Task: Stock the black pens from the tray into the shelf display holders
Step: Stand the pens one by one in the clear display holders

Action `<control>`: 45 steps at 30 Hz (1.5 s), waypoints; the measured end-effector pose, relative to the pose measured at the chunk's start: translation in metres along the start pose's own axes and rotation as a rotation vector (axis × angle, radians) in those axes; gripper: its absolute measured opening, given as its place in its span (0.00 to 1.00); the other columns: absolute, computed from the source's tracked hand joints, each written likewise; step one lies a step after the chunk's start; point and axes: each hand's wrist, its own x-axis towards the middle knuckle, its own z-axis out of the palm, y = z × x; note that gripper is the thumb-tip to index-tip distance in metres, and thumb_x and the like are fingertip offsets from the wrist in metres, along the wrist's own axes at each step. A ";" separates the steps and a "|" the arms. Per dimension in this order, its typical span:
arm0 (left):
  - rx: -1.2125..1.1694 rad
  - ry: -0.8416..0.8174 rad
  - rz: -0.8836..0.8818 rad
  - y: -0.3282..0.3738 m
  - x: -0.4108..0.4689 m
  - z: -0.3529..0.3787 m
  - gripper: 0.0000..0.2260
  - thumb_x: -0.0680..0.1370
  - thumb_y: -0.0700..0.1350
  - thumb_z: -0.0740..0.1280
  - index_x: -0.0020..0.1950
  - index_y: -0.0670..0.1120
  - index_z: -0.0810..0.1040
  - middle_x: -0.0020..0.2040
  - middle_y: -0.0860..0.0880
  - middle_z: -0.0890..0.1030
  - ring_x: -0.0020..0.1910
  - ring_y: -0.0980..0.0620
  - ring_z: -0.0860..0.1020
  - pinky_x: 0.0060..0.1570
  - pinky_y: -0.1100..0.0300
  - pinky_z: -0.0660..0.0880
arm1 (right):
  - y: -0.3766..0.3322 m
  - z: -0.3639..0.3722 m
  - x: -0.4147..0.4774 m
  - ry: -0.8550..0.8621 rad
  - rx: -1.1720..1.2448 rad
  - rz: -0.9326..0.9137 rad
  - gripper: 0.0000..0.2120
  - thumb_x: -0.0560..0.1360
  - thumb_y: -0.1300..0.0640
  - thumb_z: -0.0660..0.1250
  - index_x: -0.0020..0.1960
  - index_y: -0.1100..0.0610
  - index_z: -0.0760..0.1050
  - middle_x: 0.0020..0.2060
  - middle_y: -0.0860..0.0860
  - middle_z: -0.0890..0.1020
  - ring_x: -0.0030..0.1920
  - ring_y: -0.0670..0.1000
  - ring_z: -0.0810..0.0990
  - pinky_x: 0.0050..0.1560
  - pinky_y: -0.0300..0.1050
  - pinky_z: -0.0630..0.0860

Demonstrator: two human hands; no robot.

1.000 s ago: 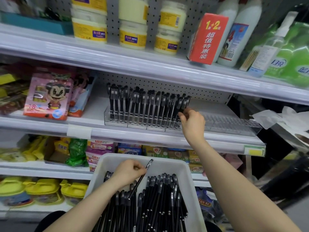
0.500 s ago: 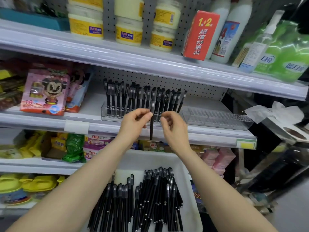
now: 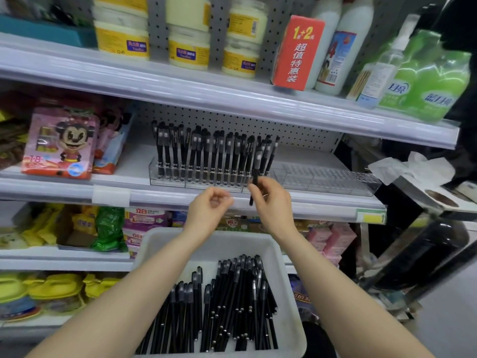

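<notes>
A white tray at the bottom centre holds several loose black pens. On the middle shelf a clear display holder carries a row of upright black pens. To its right stands a second clear holder with no pens in it. My right hand is shut on one black pen, held upright in front of the right end of the filled row. My left hand hovers just left of it with its fingers loosely curled and nothing in them.
Pink cartoon packs stand left of the holders. Jars and bottles fill the shelf above. Crumpled white paper lies on a surface at the right. Packaged goods sit on the lower shelf behind the tray.
My left hand lifted a pen from the tray and passed it to my right hand. The left hand has now let go, and the right hand holds the pen further right.
</notes>
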 end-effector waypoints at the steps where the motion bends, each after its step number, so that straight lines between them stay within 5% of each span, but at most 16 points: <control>1: 0.085 -0.034 -0.023 -0.015 -0.005 0.002 0.04 0.77 0.46 0.70 0.50 0.50 0.78 0.47 0.55 0.80 0.46 0.59 0.77 0.48 0.64 0.75 | 0.003 -0.005 0.003 0.026 0.005 0.023 0.07 0.80 0.53 0.64 0.51 0.56 0.78 0.40 0.47 0.80 0.41 0.45 0.77 0.40 0.41 0.73; 6: 0.396 -0.277 -0.129 -0.086 -0.038 0.011 0.05 0.77 0.48 0.70 0.50 0.54 0.76 0.46 0.58 0.79 0.46 0.59 0.78 0.52 0.62 0.76 | 0.009 -0.031 0.023 0.160 0.059 0.156 0.12 0.79 0.54 0.66 0.62 0.54 0.72 0.40 0.41 0.77 0.40 0.36 0.76 0.39 0.30 0.72; 12: 0.626 -0.414 -0.111 -0.115 -0.060 0.016 0.10 0.75 0.53 0.71 0.53 0.53 0.78 0.46 0.57 0.80 0.45 0.58 0.77 0.48 0.63 0.74 | 0.009 -0.040 0.047 0.246 0.012 0.133 0.08 0.81 0.54 0.63 0.54 0.58 0.74 0.39 0.44 0.77 0.39 0.43 0.77 0.41 0.43 0.75; 16: 0.664 -0.424 -0.081 -0.119 -0.059 0.018 0.10 0.76 0.52 0.70 0.55 0.51 0.78 0.45 0.56 0.79 0.45 0.56 0.78 0.46 0.63 0.73 | 0.012 -0.034 0.058 0.240 0.006 0.151 0.08 0.82 0.55 0.60 0.52 0.59 0.74 0.41 0.53 0.81 0.41 0.55 0.79 0.41 0.53 0.75; 27: 0.717 -0.427 -0.017 -0.125 -0.059 0.021 0.10 0.80 0.47 0.66 0.60 0.50 0.78 0.43 0.55 0.79 0.49 0.52 0.79 0.48 0.62 0.71 | 0.013 -0.028 0.070 0.126 -0.137 0.202 0.12 0.82 0.53 0.62 0.58 0.59 0.78 0.50 0.52 0.84 0.43 0.47 0.74 0.42 0.37 0.64; 40: 0.936 -0.434 0.076 -0.120 -0.059 0.026 0.09 0.78 0.44 0.64 0.55 0.50 0.81 0.55 0.49 0.80 0.54 0.49 0.78 0.54 0.59 0.72 | 0.033 -0.013 0.068 0.026 -0.266 0.271 0.11 0.78 0.52 0.67 0.51 0.59 0.82 0.47 0.56 0.81 0.45 0.57 0.78 0.49 0.48 0.74; 45: 0.863 -0.406 -0.038 -0.119 -0.057 0.026 0.07 0.76 0.45 0.67 0.53 0.50 0.78 0.53 0.50 0.81 0.53 0.49 0.78 0.52 0.59 0.74 | 0.032 -0.012 0.070 0.040 -0.260 0.282 0.08 0.77 0.52 0.69 0.47 0.57 0.82 0.44 0.56 0.81 0.44 0.57 0.78 0.49 0.50 0.76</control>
